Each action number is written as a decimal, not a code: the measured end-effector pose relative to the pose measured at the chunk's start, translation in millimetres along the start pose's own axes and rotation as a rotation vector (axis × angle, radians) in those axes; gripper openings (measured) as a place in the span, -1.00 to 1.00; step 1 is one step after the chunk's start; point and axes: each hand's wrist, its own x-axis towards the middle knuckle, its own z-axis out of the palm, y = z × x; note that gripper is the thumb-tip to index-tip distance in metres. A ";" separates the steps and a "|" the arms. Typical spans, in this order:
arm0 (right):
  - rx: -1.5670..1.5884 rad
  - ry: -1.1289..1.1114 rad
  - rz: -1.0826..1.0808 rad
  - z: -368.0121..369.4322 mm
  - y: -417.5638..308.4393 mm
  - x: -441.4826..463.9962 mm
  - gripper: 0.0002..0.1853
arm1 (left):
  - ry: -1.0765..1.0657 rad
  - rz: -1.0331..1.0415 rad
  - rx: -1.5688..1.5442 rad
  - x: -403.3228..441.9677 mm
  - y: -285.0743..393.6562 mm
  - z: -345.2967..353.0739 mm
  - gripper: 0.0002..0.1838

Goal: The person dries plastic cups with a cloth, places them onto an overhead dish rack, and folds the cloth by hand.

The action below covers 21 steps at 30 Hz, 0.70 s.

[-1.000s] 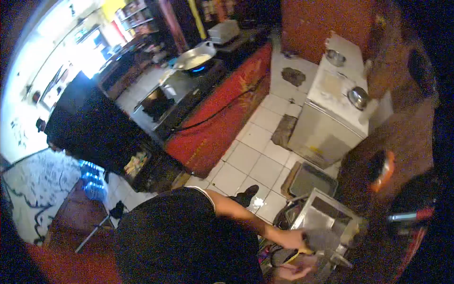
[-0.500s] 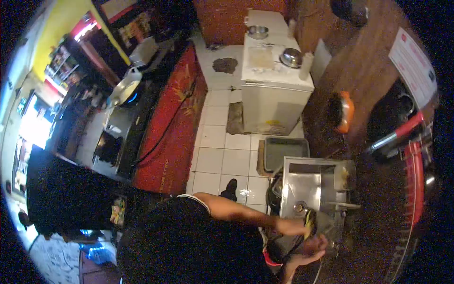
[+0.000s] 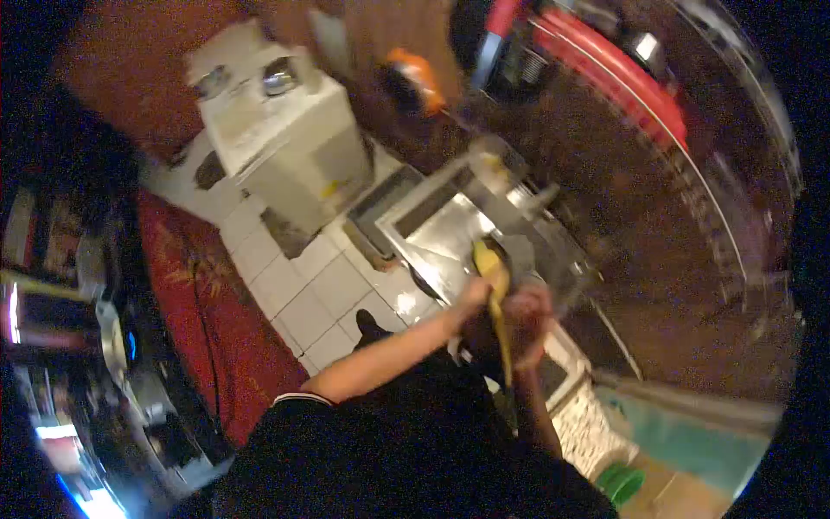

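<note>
Over the near corner of the metal sink [image 3: 432,259], my left hand [image 3: 469,297] closes around a long yellow utensil [image 3: 491,266]. Its broad head points away from me, and a thin handle runs back toward my body. Blur hides its exact kind. My right hand [image 3: 526,316] is right beside the handle, its fingers smeared by motion, so its grip cannot be made out. A dark, rounded shape borders the utensil's head; what it is stays unclear.
Left of the sink are a grey tub [image 3: 380,216] and a white chest [image 3: 298,169] with metal bowls on top. A red-fronted counter [image 3: 203,320] stands farther left. At lower right are a textured white block [image 3: 588,428] and a green object [image 3: 621,483].
My view has swung right, so the sink and chest sit farther left. The yellow utensil shows more fully, with its handle visible. Both hands stay close together by the sink.
</note>
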 end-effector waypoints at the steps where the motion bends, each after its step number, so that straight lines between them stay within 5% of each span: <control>1: 0.269 -0.115 -0.034 58.7 -62.5 7.5 -0.40 | 0.016 -0.602 -0.504 -21.6 66.8 15.4 -0.56; 3: 0.259 -0.041 -0.058 50.6 -45.5 15.4 -0.39 | -0.035 -0.375 -0.747 -0.1 -7.0 -1.2 -0.59; 5: 0.267 0.002 -0.086 47.9 -46.6 19.7 -0.39 | 0.067 -0.203 -0.173 -48.9 54.1 21.1 -0.55; 7: 0.287 -0.042 -0.081 47.5 -62.9 21.9 -0.36 | 0.078 -0.153 -0.113 -62.0 64.3 24.3 -0.54; 8: -0.053 -0.006 -0.084 44.4 -48.1 25.2 -0.29 | 0.102 -0.078 -0.058 -63.8 66.9 23.2 -0.53; 9: -0.051 -0.011 -0.084 39.1 -48.5 23.8 -0.29 | 0.168 -0.097 -0.079 -66.7 64.4 16.5 -0.54; 11: -0.200 -0.156 -0.215 45.5 -78.5 21.2 -0.25 | 0.172 0.197 0.337 -71.4 71.9 1.9 -0.55; 13: -0.231 -0.202 -0.171 40.2 -67.3 24.8 -0.26 | 0.297 0.105 0.338 -84.4 83.7 0.4 -0.56; 15: -0.295 -0.294 -0.122 38.5 -64.1 27.1 -0.52 | 0.116 0.408 0.596 -92.6 99.3 -2.0 -0.54; 16: -0.586 -0.252 -0.177 40.0 -57.1 25.8 -0.52 | -0.021 0.635 0.837 -81.2 91.8 -11.3 -0.42; 19: -0.126 -0.357 -0.039 26.6 -22.9 14.0 -0.47 | -0.131 0.654 0.785 -73.1 120.6 10.5 -0.32; 20: -0.482 -0.481 0.181 8.5 16.6 19.1 -0.52 | -0.179 0.504 0.681 -77.4 142.6 24.2 -0.28; 21: -0.479 -0.474 0.164 6.1 22.4 16.3 -0.52 | -0.185 0.518 0.691 -77.8 145.0 25.1 -0.28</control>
